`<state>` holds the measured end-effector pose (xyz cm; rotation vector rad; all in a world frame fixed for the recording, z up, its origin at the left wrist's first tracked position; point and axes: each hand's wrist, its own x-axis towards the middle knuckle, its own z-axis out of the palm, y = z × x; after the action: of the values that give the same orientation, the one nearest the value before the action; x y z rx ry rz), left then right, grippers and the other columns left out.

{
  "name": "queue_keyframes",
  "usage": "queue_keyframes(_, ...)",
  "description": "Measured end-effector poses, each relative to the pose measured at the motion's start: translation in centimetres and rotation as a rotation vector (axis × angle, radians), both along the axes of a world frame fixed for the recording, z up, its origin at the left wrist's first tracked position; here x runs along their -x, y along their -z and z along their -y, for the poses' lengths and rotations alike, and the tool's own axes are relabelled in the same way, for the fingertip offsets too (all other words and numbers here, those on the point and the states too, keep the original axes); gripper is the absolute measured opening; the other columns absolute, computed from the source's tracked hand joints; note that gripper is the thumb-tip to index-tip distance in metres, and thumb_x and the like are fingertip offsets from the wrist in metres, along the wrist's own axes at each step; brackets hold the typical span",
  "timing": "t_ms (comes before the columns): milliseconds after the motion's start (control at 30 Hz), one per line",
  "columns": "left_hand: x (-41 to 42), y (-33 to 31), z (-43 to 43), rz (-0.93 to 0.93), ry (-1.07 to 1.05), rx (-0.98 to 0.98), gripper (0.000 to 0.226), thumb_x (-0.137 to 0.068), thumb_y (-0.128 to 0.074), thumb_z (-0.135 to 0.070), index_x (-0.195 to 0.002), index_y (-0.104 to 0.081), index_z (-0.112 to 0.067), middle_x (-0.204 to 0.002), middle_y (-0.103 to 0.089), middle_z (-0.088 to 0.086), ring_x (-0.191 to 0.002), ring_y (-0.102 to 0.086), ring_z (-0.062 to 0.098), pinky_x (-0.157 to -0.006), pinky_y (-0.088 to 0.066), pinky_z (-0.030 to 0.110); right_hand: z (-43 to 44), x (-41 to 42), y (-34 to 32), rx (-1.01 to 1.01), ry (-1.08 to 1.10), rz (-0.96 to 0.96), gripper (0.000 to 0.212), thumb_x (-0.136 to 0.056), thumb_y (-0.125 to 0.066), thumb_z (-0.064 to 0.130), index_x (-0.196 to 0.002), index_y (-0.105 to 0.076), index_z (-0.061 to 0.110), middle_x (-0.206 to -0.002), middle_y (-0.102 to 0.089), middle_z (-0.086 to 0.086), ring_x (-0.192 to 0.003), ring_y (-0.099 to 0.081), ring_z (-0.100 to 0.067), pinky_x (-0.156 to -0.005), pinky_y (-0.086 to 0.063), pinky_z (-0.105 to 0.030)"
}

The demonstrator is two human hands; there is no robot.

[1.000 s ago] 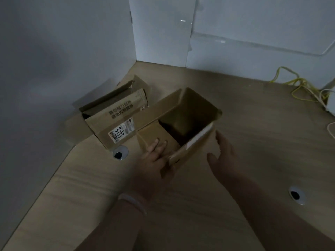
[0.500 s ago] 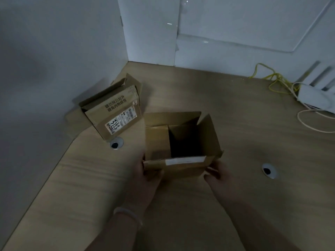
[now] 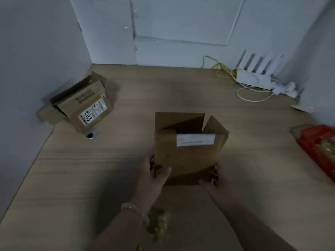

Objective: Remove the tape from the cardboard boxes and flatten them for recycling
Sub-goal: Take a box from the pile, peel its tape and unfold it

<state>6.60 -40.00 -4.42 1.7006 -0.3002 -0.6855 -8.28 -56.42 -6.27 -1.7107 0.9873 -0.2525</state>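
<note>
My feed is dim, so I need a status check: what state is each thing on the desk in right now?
Near box: top flaps open, held upright, white label facing the camera.
Far box: open, lying on its side by the left wall, not flattened.
Left hand: gripping the near box's lower left edge.
Right hand: gripping its lower right corner.
Router: antennas up, cables plugged in.

An open brown cardboard box (image 3: 186, 156) with a white label stands mid-bench; a second labelled box (image 3: 85, 107) lies tipped by the left wall.
</note>
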Motion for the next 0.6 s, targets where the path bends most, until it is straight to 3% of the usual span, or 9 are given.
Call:
queue_keyframes(100,3.5,-0.9,0.9,0.035,0.043,0.058,0.073,-0.073,-0.078,-0.038,-0.136,-0.045,-0.026,-0.132,-0.051,0.003,-0.119,-0.055,0.014,-0.099,-0.048,0.035,0.8,3.5,-1.2,0.016,0.118,0.058,0.076,-0.079,-0.076,0.016,-0.143,-0.034,0.025,-0.132,-0.053,0.004,-0.121,-0.052,-0.018,-0.101,-0.046,-0.043)
queue_keyframes(167,6.1,-1.5,1.5,0.034,0.008,0.141,0.065,-0.072,-0.08,-0.028,-0.129,-0.05,-0.03,-0.122,-0.06,-0.005,-0.11,-0.061,0.01,-0.089,-0.053,0.028,1.4,6.0,-2.3,0.059,0.148,0.123,0.067,-0.08,-0.074,0.009,-0.138,-0.042,0.019,-0.133,-0.053,-0.005,-0.118,-0.054,-0.018,-0.102,-0.045,-0.042)
queue_keyframes(233,8.6,-1.9,2.2,0.034,-0.035,0.206,0.06,-0.074,-0.079,-0.013,-0.123,-0.049,-0.031,-0.116,-0.063,-0.011,-0.103,-0.064,0.003,-0.079,-0.051,0.016,2.2,8.6,-3.3,0.104,0.131,0.173,0.061,-0.08,-0.073,0.01,-0.133,-0.047,0.023,-0.129,-0.056,-0.002,-0.115,-0.056,-0.016,-0.101,-0.045,-0.039)
queue_keyframes(267,9.9,-2.2,2.5,0.02,-0.047,0.222,0.061,-0.076,-0.077,-0.008,-0.123,-0.048,-0.033,-0.119,-0.062,-0.008,-0.104,-0.063,0.003,-0.08,-0.051,0.016,2.8,9.9,-3.8,0.106,0.113,0.194,0.059,-0.08,-0.074,0.012,-0.131,-0.048,0.026,-0.127,-0.058,0.001,-0.115,-0.056,-0.015,-0.1,-0.045,-0.037)
queue_keyframes(367,14.1,-3.4,3.4,0.07,-0.002,0.204,0.072,-0.072,-0.077,-0.015,-0.13,-0.045,-0.044,-0.132,-0.055,-0.004,-0.117,-0.057,0.011,-0.096,-0.05,0.034,4.8,14.0,-5.5,0.105,0.015,0.26,0.056,-0.079,-0.076,0.025,-0.13,-0.053,0.028,-0.125,-0.06,0.002,-0.116,-0.056,-0.016,-0.096,-0.048,-0.036)
queue_keyframes(467,18.4,-4.3,4.5,0.193,0.026,0.14,0.086,-0.069,-0.074,-0.02,-0.144,-0.034,-0.036,-0.14,-0.041,-0.008,-0.131,-0.042,0.014,-0.108,-0.04,0.043,6.7,18.0,-6.8,0.176,-0.063,0.267,0.055,-0.069,-0.072,0.048,-0.121,-0.059,0.038,-0.117,-0.064,0.009,-0.11,-0.058,-0.007,-0.081,-0.048,-0.024)
queue_keyframes(600,22.7,-3.8,5.3,0.203,-0.003,0.054,0.083,-0.08,-0.072,-0.015,-0.145,-0.029,-0.041,-0.137,-0.041,-0.015,-0.122,-0.047,0.002,-0.106,-0.043,0.037,8.8,22.4,-6.2,0.122,-0.136,0.194,0.055,-0.082,-0.071,0.03,-0.129,-0.048,0.049,-0.122,-0.061,0.02,-0.114,-0.054,0.001,-0.086,-0.047,-0.021)
